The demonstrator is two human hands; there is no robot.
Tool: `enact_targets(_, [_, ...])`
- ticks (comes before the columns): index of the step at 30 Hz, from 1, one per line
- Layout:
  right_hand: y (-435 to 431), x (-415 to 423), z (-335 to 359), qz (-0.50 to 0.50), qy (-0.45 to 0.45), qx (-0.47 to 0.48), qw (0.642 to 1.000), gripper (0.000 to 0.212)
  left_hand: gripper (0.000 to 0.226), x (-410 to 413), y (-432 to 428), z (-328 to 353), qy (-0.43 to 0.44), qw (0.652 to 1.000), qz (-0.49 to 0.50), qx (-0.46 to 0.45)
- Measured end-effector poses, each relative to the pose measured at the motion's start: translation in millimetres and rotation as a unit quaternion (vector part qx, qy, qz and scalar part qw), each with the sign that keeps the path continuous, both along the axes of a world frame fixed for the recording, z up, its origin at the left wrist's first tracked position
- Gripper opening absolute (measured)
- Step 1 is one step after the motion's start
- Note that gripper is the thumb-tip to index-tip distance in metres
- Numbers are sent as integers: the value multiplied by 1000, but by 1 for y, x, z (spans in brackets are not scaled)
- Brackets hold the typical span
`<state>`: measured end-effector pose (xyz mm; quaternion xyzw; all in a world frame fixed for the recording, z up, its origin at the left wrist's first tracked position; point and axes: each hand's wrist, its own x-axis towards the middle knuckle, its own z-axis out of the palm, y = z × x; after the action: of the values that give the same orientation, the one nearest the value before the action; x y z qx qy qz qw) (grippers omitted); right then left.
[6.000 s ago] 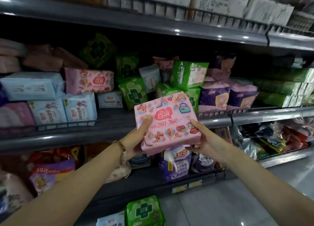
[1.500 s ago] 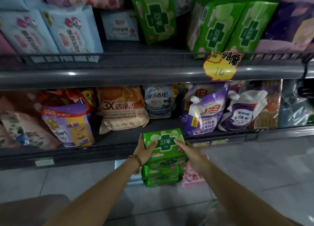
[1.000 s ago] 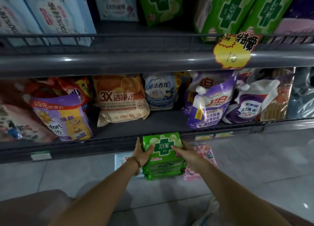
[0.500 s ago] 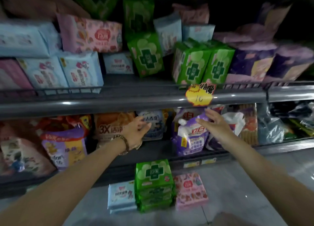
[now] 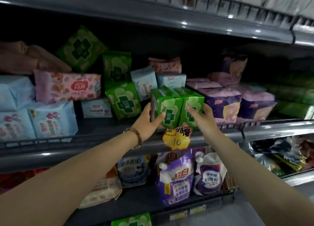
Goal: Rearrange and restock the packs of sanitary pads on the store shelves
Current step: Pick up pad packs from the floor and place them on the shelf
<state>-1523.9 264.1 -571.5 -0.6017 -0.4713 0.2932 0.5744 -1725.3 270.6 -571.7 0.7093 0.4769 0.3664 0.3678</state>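
Head view: on the shelf (image 5: pixel 102 140), just above the yellow price tag (image 5: pixel 176 138), two packs stand upright, touching, between the hands. The left hand (image 5: pixel 147 119) grips the left green pack (image 5: pixel 171 106) by its outer edge, thumb across the front. The right hand (image 5: pixel 203 118) curls round the right green pack (image 5: pixel 193 99). Both look light, soft and slick-wrapped, so gripping the outer sides seems best.

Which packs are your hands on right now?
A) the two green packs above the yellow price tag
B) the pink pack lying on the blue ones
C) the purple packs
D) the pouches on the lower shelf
A: the left hand grips the left green pack and the right hand grips the right green pack, side by side above the yellow price tag.
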Motion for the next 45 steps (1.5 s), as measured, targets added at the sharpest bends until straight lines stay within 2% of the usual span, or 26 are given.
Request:
enact_targets(2, [11,9,1,-13,55,-16,998,81,84,5,12,-4,-10,999,11,-37])
enact_targets(5, [24,12,-2,9,66,-22,998,83,85,12,24,-9,-16,999,9,-51])
enact_targets(7, [28,4,-8,40,-9,-12,999,82,89,14,29,-10,-46,997,16,-64])
enact_targets(10, [40,-1,-22,80,-113,10,990,78,104,5,37,-9,-96,987,85,-100])
enact_targets(12, [37,-6,-19,108,-90,7,990,81,110,-6,44,-13,-88,986,102,-104])
enact_targets(14, [33,-13,-15,145,-45,-7,988,66,125,-14,47,-16,-81,987,87,-106])
enact_targets(15, [33,-17,-14,158,-34,-8,987,68,129,-15,46,-15,-79,988,72,-108])
enact_targets(17, [34,-23,-16,151,-18,14,988,82,114,-14,43,-17,-80,992,38,-91])
enact_targets(19, [31,-28,-12,141,-7,40,989,87,93,-13,42,-16,-96,994,20,-49])
enact_targets(23, [18,-29,8,144,24,81,986,97,79,-16,35,11,-118,990,3,78])
enact_targets(26, [9,-32,22,162,70,93,980,110,49,-22,22,51,-83,988,26,131])
enact_targets(27, [4,-34,25,170,89,86,978,117,50,-26,16,63,-74,987,23,140])
enact_targets(30, [-19,-41,25,187,151,39,970,131,80,-46,11,77,-24,993,14,118])
enact_targets(32, [-39,-47,21,194,189,-6,963,132,64,-61,-2,76,70,995,10,76])
enact_targets(33, [-48,-48,17,206,201,-27,957,129,53,-67,-12,74,115,990,-6,82])
enact_targets(35, [-74,-56,9,245,220,-64,942,115,38,-78,-38,73,133,981,-38,139])
enact_targets(37, [-100,-66,-5,277,243,-98,924,94,50,-87,-58,66,107,982,-63,140])
enact_targets(39, [-124,-77,-26,260,287,-139,911,79,92,-94,-67,49,112,991,-51,46])
enact_targets(41, [-143,-85,-50,250,344,-167,890,81,129,-96,-81,25,165,984,-49,-36])
enact_targets(43, [-161,-92,-77,256,383,-196,865,90,136,-98,-92,-3,168,978,-76,-101])
enact_targets(45, [-175,-95,-102,256,401,-244,845,95,121,-102,-102,-29,154,971,-111,-148])
